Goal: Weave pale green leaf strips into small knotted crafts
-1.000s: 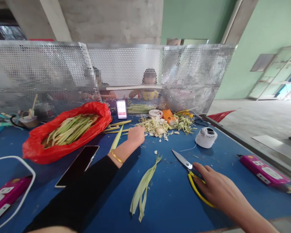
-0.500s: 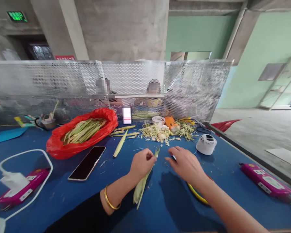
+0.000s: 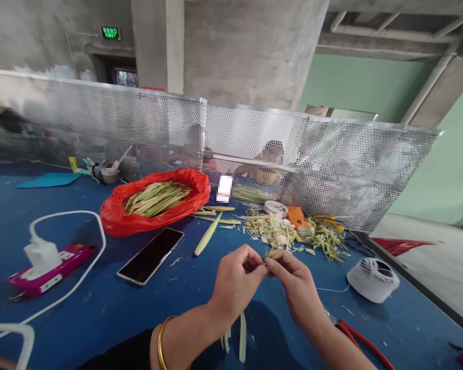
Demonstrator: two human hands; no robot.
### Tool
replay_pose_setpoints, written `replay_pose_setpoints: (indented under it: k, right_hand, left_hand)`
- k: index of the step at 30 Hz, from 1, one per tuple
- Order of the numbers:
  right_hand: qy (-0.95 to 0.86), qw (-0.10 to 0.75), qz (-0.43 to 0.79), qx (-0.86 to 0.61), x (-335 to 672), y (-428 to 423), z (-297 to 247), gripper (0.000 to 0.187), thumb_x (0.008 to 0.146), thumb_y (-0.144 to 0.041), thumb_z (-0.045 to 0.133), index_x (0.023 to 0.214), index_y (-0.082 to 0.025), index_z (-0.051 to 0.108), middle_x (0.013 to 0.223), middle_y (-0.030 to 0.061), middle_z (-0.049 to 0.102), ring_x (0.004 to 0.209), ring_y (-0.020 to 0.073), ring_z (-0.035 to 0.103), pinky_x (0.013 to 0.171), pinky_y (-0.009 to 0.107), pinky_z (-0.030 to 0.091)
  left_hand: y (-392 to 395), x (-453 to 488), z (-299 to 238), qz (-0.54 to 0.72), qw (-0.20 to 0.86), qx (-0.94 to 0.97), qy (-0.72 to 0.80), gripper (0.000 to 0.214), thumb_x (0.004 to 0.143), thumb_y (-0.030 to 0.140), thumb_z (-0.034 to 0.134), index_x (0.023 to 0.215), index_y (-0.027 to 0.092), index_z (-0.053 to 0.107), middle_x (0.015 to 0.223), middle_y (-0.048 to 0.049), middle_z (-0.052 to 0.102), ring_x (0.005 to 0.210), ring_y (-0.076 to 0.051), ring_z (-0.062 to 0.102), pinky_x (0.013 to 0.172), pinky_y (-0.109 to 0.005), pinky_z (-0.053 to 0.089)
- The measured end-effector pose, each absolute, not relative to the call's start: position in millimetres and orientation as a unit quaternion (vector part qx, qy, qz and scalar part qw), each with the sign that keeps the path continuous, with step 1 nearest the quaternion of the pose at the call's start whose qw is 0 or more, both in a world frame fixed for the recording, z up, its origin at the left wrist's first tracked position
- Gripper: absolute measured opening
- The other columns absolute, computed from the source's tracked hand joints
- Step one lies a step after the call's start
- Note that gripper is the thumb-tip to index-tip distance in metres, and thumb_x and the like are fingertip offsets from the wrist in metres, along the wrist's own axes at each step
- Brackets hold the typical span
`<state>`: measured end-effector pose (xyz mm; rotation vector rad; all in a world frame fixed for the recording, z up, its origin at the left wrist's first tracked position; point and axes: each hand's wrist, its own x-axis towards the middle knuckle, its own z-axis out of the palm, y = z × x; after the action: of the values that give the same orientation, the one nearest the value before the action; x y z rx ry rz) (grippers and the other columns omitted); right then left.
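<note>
My left hand [image 3: 237, 282] is closed in a pinch on a corn husk [image 3: 243, 336], whose pale green strips hang below the wrist. My right hand [image 3: 295, 280] meets it fingertip to fingertip, pinching the husk's top end; the fingers hide most of that end. A white thread [image 3: 334, 291] runs from the spool [image 3: 372, 281] on the right towards my right hand. Beneath my right forearm lies a tool with red handles [image 3: 360, 339], partly covered. A whole pale husk [image 3: 208, 235] lies beyond my left hand.
On the left are a red bag [image 3: 154, 223] of husk strips, a dark phone [image 3: 151, 257] and a magenta power strip [image 3: 54, 280] with a white cable. Trimmed scraps [image 3: 272, 228] lie ahead, before a perforated metal screen [image 3: 250, 131]. People sit behind it.
My right hand has moved left to join my left hand at the husk's top, and its fingers have closed. The view has turned left and tilted.
</note>
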<state>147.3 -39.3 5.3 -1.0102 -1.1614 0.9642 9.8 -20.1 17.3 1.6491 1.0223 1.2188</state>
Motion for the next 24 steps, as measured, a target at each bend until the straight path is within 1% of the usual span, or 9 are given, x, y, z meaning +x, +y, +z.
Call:
replay_pose_setpoints:
  k: [2,5,7,9,15,19,24]
  right_hand:
    - [-0.497,0.617,0.415,-0.448,150.6,-40.7,7.2,0.023,0.071,-0.037,0.076,0.066,-0.017,0.065,0.064,-0.0006,0.057,0.065,0.0136,0.048,0.061,0.025,0.041]
    - [-0.475,0.626,0.422,-0.452,151.5,-41.0,9.5,0.021,0.070,-0.037,0.077,0.069,-0.018,0.068,0.067,0.0001,0.060,0.064,0.0137,0.050,0.059,0.025,0.042]
    - [-0.470,0.630,0.425,-0.449,150.4,-41.4,9.8,0.020,0.069,-0.037,0.078,0.071,-0.018,0.069,0.067,0.0004,0.062,0.063,0.0138,0.052,0.059,0.025,0.043]
    - [-0.468,0.633,0.424,-0.447,149.4,-42.4,9.5,0.020,0.068,-0.036,0.079,0.071,-0.018,0.070,0.067,0.0006,0.064,0.063,0.0136,0.053,0.059,0.025,0.044]
    - [-0.471,0.629,0.413,-0.460,149.9,-44.7,8.6,0.017,0.073,-0.036,0.074,0.076,-0.019,0.070,0.064,0.0000,0.064,0.063,0.0135,0.054,0.060,0.025,0.044]
    - [-0.491,0.619,0.400,-0.464,149.4,-45.2,8.5,0.016,0.076,-0.034,0.071,0.071,-0.019,0.068,0.063,-0.0008,0.062,0.062,0.0122,0.052,0.060,0.024,0.043]
    - [-0.488,0.617,0.401,-0.470,147.1,-46.1,8.2,0.015,0.075,-0.034,0.070,0.076,-0.018,0.070,0.066,0.0007,0.064,0.063,0.0139,0.053,0.061,0.026,0.044]
  left_hand:
    - [-21.6,11.4,17.0,0.486,0.450,0.638,0.392,0.015,0.072,0.027,0.067,0.066,0.019,0.056,0.062,0.0015,0.062,0.058,-0.013,0.057,0.057,-0.023,0.044]
    - [-24.0,12.6,21.5,0.477,0.566,0.573,0.352,0.015,0.072,0.030,0.068,0.072,0.018,0.057,0.066,0.0000,0.065,0.061,-0.014,0.061,0.061,-0.025,0.048]
    - [-25.4,13.1,25.0,0.464,0.628,0.523,0.342,0.015,0.071,0.029,0.069,0.072,0.017,0.059,0.067,-0.0012,0.066,0.060,-0.013,0.061,0.061,-0.025,0.049]
    - [-26.6,13.7,26.3,0.457,0.662,0.486,0.342,0.015,0.069,0.027,0.070,0.072,0.016,0.061,0.067,-0.0019,0.067,0.057,-0.012,0.060,0.059,-0.024,0.049]
    - [-27.1,16.0,19.5,0.453,0.707,0.410,0.357,0.017,0.068,0.026,0.071,0.079,0.015,0.063,0.068,-0.0039,0.069,0.051,-0.011,0.059,0.050,-0.022,0.043]
    - [-26.5,16.1,19.2,0.460,0.718,0.387,0.350,0.021,0.067,0.027,0.073,0.077,0.016,0.059,0.067,-0.0026,0.067,0.051,-0.010,0.058,0.050,-0.022,0.044]
    - [-25.6,16.7,18.5,0.458,0.725,0.380,0.347,0.021,0.067,0.028,0.073,0.075,0.015,0.058,0.065,-0.0018,0.065,0.050,-0.008,0.055,0.049,-0.021,0.043]
